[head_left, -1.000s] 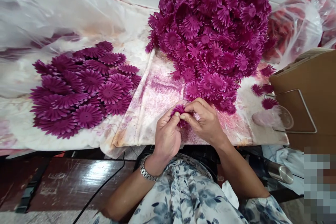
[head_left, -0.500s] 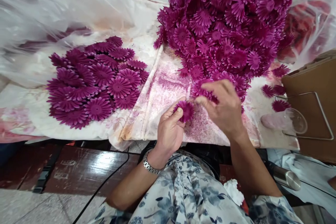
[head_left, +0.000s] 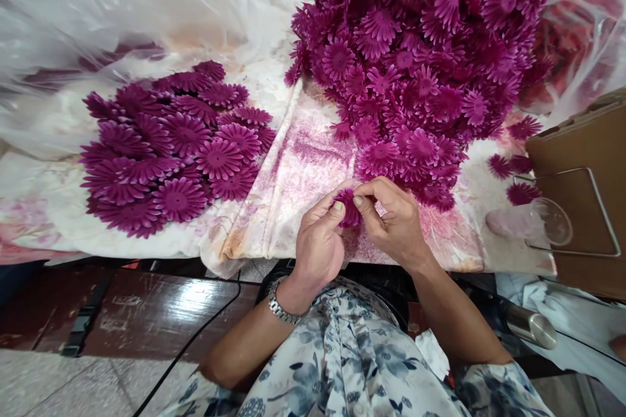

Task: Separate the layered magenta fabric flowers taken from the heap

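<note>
Centrally, a small purple flower [head_left: 348,210] is held between two bare hands, just above the near edge of a stained cloth [head_left: 313,176]. The left hand [head_left: 320,241] grips its left side, thumb on top. The right hand [head_left: 391,225] comes in from the other side, thumb and forefinger pinching petals at the flower's right edge, so both hands are equally close. The flower looks roughly round; no long axis stands out. A tall heap [head_left: 420,65] of flowers rises just beyond the right hand; a lower pile [head_left: 171,150] lies left, well apart from the left hand.
</note>
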`<move>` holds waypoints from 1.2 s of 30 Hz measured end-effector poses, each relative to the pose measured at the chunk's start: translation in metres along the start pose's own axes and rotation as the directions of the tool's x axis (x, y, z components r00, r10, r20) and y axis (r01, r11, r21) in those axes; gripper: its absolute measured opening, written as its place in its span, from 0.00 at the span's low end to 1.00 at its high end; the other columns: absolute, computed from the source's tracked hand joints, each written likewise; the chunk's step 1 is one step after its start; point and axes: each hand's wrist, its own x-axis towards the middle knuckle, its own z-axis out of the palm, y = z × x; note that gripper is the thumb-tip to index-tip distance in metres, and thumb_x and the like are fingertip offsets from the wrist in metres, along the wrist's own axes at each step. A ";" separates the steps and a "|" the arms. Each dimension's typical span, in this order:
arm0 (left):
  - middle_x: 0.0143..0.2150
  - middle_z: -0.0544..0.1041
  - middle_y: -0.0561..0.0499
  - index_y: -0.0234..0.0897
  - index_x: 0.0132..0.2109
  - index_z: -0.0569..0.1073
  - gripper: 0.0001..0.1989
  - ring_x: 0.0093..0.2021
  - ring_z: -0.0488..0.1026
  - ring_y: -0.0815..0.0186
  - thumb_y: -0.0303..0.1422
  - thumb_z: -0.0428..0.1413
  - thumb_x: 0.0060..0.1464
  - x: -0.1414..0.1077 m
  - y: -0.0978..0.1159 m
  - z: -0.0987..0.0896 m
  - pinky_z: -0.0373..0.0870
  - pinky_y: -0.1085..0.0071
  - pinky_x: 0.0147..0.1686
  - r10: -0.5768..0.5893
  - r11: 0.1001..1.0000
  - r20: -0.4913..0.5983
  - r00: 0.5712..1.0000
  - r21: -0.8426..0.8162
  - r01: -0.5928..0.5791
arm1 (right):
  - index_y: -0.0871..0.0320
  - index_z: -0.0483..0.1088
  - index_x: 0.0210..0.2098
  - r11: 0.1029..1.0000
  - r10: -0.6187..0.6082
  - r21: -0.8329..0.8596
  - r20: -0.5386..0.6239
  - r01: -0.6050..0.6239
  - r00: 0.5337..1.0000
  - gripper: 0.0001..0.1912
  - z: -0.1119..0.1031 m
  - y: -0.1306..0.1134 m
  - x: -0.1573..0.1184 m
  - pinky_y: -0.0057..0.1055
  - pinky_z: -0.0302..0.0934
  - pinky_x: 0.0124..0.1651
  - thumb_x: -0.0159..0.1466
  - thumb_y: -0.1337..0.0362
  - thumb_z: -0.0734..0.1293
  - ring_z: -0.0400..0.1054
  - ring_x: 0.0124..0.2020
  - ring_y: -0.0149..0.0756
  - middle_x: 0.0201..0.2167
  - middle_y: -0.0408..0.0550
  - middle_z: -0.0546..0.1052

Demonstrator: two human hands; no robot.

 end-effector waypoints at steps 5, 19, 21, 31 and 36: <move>0.42 0.80 0.48 0.38 0.41 0.79 0.15 0.47 0.74 0.62 0.30 0.64 0.42 0.000 0.000 -0.002 0.65 0.69 0.52 0.012 1.000 0.039 0.999 0.009 -0.012 | 0.57 0.67 0.30 0.987 0.129 0.100 0.002 -0.128 0.992 0.06 -0.001 0.000 -0.002 0.28 0.62 0.33 0.62 0.68 0.60 0.66 0.28 0.30 0.25 0.43 0.72; 0.32 0.79 0.53 0.37 0.36 0.79 0.11 0.32 0.71 0.72 0.25 0.61 0.41 0.003 -0.002 0.001 0.67 0.76 0.37 0.083 0.994 -0.014 0.996 0.073 -0.082 | 0.58 0.69 0.33 0.985 0.117 0.126 0.006 -0.117 0.993 0.07 0.004 -0.002 -0.010 0.30 0.63 0.38 0.64 0.66 0.60 0.67 0.32 0.31 0.28 0.45 0.72; 0.31 0.78 0.54 0.37 0.36 0.78 0.11 0.31 0.71 0.73 0.25 0.62 0.41 0.003 -0.002 0.000 0.67 0.76 0.36 0.107 0.989 -0.031 0.994 0.103 -0.103 | 0.59 0.70 0.38 0.986 0.079 0.141 0.084 -0.090 0.993 0.08 0.001 -0.005 -0.010 0.33 0.64 0.42 0.64 0.63 0.62 0.68 0.36 0.33 0.33 0.49 0.74; 0.29 0.77 0.53 0.35 0.34 0.77 0.08 0.28 0.72 0.73 0.30 0.64 0.42 0.004 0.005 -0.007 0.69 0.77 0.31 0.132 0.978 0.028 0.991 0.160 -0.135 | 0.57 0.73 0.35 0.932 0.268 0.264 -0.042 -0.248 0.963 0.06 -0.010 0.006 -0.011 0.27 0.63 0.35 0.62 0.65 0.64 0.69 0.30 0.29 0.29 0.44 0.77; 0.27 0.77 0.51 0.34 0.35 0.74 0.11 0.26 0.73 0.68 0.32 0.63 0.42 0.002 0.012 -0.005 0.71 0.72 0.27 0.104 0.988 0.059 0.993 0.107 -0.110 | 0.58 0.69 0.26 0.821 0.443 0.418 -0.037 -0.389 0.896 0.10 -0.013 0.010 -0.006 0.23 0.54 0.24 0.59 0.59 0.67 0.58 0.21 0.24 0.19 0.37 0.67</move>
